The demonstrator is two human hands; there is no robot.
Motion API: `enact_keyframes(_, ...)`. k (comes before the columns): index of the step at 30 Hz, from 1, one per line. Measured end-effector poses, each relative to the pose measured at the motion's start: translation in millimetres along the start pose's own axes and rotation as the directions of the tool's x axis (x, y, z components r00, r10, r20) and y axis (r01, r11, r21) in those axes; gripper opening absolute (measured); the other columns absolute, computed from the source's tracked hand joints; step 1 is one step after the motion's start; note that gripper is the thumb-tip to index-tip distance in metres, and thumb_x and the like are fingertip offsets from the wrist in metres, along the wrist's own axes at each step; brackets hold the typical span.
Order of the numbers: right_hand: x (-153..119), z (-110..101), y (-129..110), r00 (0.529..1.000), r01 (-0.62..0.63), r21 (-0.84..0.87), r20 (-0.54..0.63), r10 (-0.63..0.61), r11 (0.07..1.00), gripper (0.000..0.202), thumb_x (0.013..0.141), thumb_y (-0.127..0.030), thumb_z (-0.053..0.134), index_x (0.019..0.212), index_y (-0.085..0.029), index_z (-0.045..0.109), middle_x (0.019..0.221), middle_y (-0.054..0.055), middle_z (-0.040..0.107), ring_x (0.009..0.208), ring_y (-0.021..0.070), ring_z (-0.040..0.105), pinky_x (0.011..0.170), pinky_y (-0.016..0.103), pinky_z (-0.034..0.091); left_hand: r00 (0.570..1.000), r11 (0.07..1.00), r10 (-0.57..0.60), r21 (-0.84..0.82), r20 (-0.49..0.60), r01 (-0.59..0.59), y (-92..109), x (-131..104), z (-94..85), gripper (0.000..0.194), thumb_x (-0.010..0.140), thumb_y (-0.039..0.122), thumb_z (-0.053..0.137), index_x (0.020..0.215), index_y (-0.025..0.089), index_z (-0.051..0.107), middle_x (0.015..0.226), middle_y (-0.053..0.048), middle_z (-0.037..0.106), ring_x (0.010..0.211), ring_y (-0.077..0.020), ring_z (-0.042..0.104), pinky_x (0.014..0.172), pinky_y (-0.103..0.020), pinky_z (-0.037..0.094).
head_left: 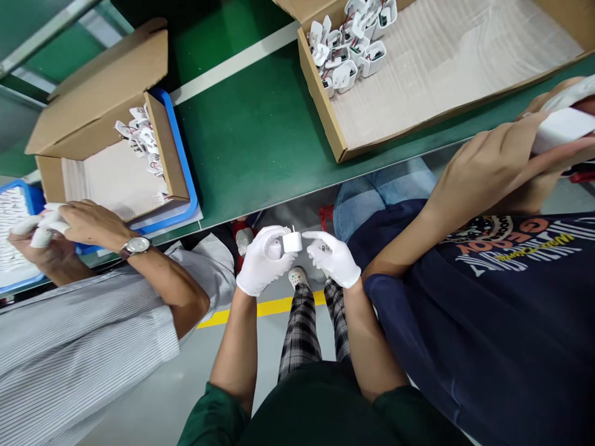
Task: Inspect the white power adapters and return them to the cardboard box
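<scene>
My left hand [264,261], in a white glove, grips a small white plug adapter [292,242] with a thin metal prong pointing up. A rounded pale shape sits beside it within the same hand, and I cannot tell what it is. My right hand [333,257], gloved too, is just right of the adapter with the index finger stretched towards it. Its other fingers curl inward around a small greyish spot that is too small to name. Both hands are in front of the bench edge, above the floor.
On the green bench [242,124] stand a large cardboard box [346,145] with open white housings and a smaller cardboard box [176,167] in a blue tray [193,201]. Co-workers sit close on both sides: one wears a watch [136,246], the other holds a white piece [562,129].
</scene>
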State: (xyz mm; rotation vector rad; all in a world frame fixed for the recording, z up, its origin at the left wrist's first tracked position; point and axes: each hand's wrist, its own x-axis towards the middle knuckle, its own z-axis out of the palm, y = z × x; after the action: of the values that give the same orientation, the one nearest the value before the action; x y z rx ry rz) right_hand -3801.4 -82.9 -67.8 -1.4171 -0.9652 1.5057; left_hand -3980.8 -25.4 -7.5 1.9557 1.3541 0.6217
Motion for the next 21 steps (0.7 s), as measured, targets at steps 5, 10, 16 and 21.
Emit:
enact_keyframes(5,-1.8,9.6,-2.7,1.0,0.019,0.007,-0.025,-0.018,1.0,0.051,0.075,-0.031,0.072,0.125,-0.024,0.065,0.082,-0.001,0.068,0.072,0.014,0.062,0.073,0.029,0.055,1.0,1.0,0.001,0.009,0.001,-0.001,-2.3,-0.8,2.7,0.033,0.071,0.02,0.074,0.103,0.02,0.068,0.107,-0.007,0.073,0.1,-0.0206,0.069,0.092,-0.034,0.057)
enact_keyframes(10,1.6,10.8,0.8,0.998,0.051,-0.07,-0.018,-0.052,0.996,0.048,0.075,-0.029,0.073,0.122,-0.024,0.065,0.099,0.003,0.073,0.087,0.0186,0.067,0.084,0.035,0.056,1.0,1.0,-0.015,0.012,0.008,0.015,-1.6,-1.1,5.5,0.032,0.07,0.019,0.074,0.101,0.02,0.068,0.105,-0.007,0.073,0.097,-0.0203,0.07,0.09,-0.034,0.057)
enact_keyframes(16,-0.7,12.1,-4.4,0.997,0.038,0.024,-0.062,-0.036,0.999,0.04,0.082,-0.038,0.074,0.116,-0.02,0.065,0.113,0.007,0.069,0.099,0.0215,0.066,0.087,0.04,0.058,0.984,0.975,-0.179,-0.131,0.015,0.179,-2.3,-5.3,8.4,0.038,0.068,0.02,0.077,0.105,0.02,0.067,0.108,-0.007,0.073,0.1,-0.0214,0.07,0.091,-0.036,0.057)
enact_keyframes(21,-8.9,12.7,-23.6,0.998,0.03,0.071,-0.053,-0.027,0.997,0.036,0.095,-0.039,0.059,0.125,-0.018,0.059,0.126,0.01,0.062,0.108,0.0207,0.063,0.091,0.042,0.057,0.943,0.799,-0.31,-0.502,0.125,0.329,-14.1,-19.2,17.0,0.044,0.065,0.035,0.081,0.104,0.019,0.068,0.109,-0.01,0.073,0.092,-0.0209,0.069,0.078,-0.032,0.058)
